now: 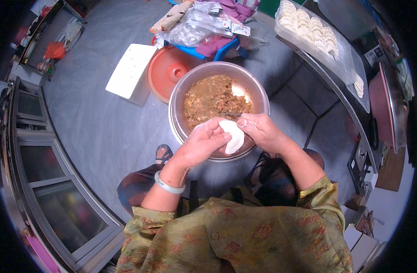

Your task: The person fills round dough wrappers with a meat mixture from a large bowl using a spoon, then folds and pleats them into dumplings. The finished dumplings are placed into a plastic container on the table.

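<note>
A white dumpling (234, 139), folded into a half-moon, is held over the near rim of a large metal basin (225, 68). My left hand (208, 138) grips it along one side, thumb on top. At its upper edge, the thumb and fingers of my right hand (258, 129) pinch the dough, with flour on the skin. Brown minced filling (211, 95) covers much of the basin's floor, and the shiny bottom shows through at the right. Part of a metal utensil (230, 114) lies in the filling, its other end hidden behind my right hand.
A white foam box (131, 70) and a red plastic lid (160, 73) are left of the basin. Beyond it, a blue stool (223, 49) carries plastic bags (198, 27). At right, a clear tray (297, 36) of dumplings (310, 29) rests on a counter (351, 126), near stacked wrappers (359, 86).
</note>
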Tool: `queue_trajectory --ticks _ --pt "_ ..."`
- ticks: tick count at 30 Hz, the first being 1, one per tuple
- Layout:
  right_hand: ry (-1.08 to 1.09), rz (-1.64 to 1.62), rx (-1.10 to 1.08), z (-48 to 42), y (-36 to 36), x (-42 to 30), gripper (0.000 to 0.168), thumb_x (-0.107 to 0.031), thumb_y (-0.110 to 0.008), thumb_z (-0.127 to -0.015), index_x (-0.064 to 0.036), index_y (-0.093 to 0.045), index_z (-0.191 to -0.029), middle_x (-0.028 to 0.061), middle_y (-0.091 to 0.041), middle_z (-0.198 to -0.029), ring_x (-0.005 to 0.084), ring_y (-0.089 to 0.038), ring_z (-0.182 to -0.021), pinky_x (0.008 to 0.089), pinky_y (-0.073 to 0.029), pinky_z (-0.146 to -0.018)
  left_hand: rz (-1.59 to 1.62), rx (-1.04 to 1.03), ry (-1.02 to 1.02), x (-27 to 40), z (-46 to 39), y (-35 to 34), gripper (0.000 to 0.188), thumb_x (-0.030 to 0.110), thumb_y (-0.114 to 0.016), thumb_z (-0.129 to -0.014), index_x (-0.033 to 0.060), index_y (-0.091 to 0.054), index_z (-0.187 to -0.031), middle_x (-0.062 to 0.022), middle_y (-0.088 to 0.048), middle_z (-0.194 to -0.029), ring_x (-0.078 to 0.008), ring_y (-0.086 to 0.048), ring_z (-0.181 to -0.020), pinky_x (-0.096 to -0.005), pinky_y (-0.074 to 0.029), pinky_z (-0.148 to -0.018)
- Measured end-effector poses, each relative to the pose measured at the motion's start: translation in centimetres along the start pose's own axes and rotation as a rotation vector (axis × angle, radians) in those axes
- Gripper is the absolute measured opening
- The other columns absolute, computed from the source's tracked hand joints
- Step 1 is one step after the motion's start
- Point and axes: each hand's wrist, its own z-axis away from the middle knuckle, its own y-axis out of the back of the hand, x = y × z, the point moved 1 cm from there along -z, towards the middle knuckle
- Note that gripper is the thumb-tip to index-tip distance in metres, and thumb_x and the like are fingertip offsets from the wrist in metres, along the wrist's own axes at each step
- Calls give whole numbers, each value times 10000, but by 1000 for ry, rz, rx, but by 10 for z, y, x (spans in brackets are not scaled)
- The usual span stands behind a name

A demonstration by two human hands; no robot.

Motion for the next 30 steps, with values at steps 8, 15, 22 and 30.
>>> queue_trajectory --ticks 8,15,22,30 --pt "113 229 -89 -2 2 5 262 -192 -523 -963 -2 -545 -785 40 -519 -679 119 -490 -673 320 -430 -630 -16 14 9 -1 0 -1 203 106 -577 -954 3 -546 -1125 -30 -627 -934 -78 -586 -806 -224 -486 -698" --pt "-62 -86 -84 2 4 3 277 -220 -550 -951 -3 -544 -779 29 -506 -677 111 -478 -666 298 -414 -613 -6 65 -33 4 -1 -2 218 118 -600 -940 1 -573 -1123 -24 -633 -912 -72 -568 -766 -220 -478 -681" --pt "72 -10 -146 1 5 3 281 -222 -550 -948 0 -537 -776 15 -497 -686 97 -461 -679 292 -398 -606 -14 58 -33 -3 -3 3 245 125 -616 -932 11 -588 -1147 -27 -645 -943 -65 -570 -786 -211 -469 -687" --pt "-51 -76 -81 5 4 2 263 -211 -559 -945 -1 -550 -786 20 -520 -701 94 -471 -688 278 -404 -613 88 132 -50 4 -1 1 309 116 -648 -909 9 -591 -1194 -32 -662 -1006 -66 -583 -829 -203 -465 -702"
